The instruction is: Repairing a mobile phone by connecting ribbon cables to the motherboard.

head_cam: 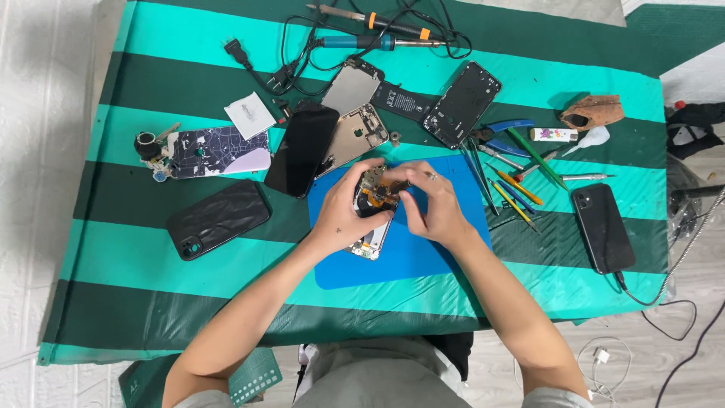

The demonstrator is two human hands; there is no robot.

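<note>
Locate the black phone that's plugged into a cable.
Head view, right side: the black phone lies face down on the striped cloth, right of the blue mat, below the hand tools.

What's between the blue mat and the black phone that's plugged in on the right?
Head view: loose hand tools, screwdrivers and tweezers, lie between blue mat and plugged-in black phone.

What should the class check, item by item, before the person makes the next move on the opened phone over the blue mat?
1. Opened phone sits over the blue mat: ok.
2. Left hand steadies the phone: ok.
3. Right hand has its fingertips on the phone's upper parts: ok.
4. Whether a loose part or tool is pinched there: cannot tell.
5. Screwdrivers lie beside the mat's right edge, near the right hand: ok.
6. Soldering irons lie at the far edge, apart from both hands: ok.
</note>
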